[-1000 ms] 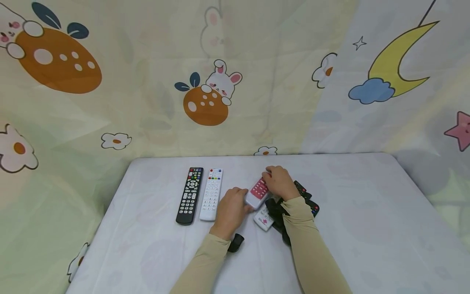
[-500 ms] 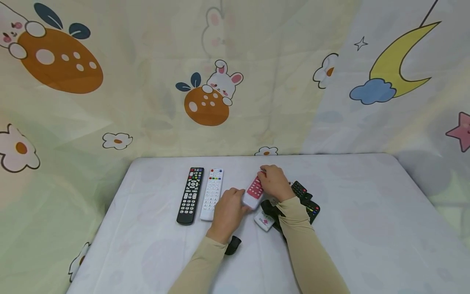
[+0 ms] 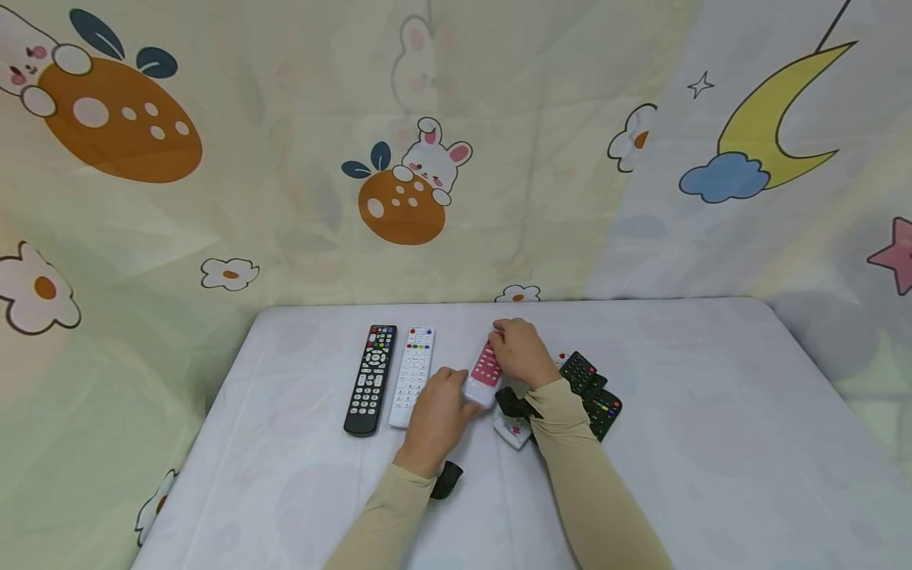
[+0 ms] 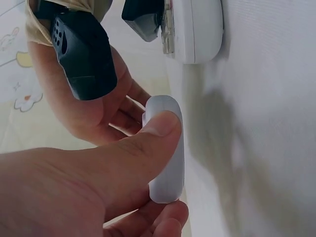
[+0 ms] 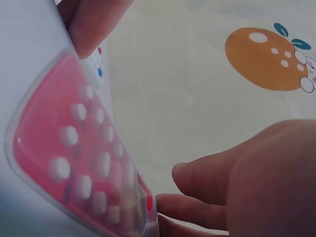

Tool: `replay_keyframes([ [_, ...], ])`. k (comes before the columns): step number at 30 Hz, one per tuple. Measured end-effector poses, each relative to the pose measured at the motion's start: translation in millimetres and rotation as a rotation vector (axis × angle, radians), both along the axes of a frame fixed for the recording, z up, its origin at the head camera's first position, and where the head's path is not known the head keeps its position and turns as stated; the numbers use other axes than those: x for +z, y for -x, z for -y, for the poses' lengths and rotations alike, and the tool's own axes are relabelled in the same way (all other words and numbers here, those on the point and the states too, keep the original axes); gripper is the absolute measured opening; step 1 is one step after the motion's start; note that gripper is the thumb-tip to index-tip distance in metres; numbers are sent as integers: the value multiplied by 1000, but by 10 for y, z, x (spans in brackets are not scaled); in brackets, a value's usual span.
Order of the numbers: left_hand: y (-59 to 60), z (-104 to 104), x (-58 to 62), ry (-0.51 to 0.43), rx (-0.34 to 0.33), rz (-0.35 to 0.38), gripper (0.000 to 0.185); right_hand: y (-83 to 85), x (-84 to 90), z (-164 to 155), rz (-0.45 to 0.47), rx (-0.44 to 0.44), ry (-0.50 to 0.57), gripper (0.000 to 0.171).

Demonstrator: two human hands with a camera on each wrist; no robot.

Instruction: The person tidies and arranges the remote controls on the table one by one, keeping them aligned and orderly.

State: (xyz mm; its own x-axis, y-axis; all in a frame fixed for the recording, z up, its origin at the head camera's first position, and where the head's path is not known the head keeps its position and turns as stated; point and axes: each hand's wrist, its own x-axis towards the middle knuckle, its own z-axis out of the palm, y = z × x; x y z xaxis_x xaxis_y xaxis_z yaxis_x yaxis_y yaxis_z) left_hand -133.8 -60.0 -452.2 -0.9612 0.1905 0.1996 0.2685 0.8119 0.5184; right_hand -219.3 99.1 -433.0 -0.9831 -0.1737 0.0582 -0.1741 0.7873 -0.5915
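Note:
A white remote control with a pink button panel (image 3: 486, 368) is between my two hands, tilted, close over the white table. My left hand (image 3: 436, 416) pinches its near end; in the left wrist view the thumb (image 4: 160, 126) lies on one side, with fingers on the other. At the far end my right hand (image 3: 523, 352) holds the remote with its fingertips. The right wrist view shows the pink panel (image 5: 74, 148) with white buttons and a red one, and right fingers (image 5: 185, 205) at its far edge.
Left of my hands lie a long black remote (image 3: 370, 380) and a white remote (image 3: 412, 376), side by side. Under and beside my right forearm is a pile with a white remote (image 3: 514, 431) and black remotes (image 3: 604, 412). A patterned cloth (image 3: 299, 222) hangs behind the table (image 3: 712, 443).
Both hands have shifted left with the pink-panelled remote, away from the pile, the right hand farther than the left. More of the black remotes in the pile now shows.

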Motion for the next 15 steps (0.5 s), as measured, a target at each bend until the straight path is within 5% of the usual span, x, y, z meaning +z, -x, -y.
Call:
replay_keyframes([
  [15,-43,101,-12,16,33,-32,55,49,-65,176,-11,14,24,36],
])
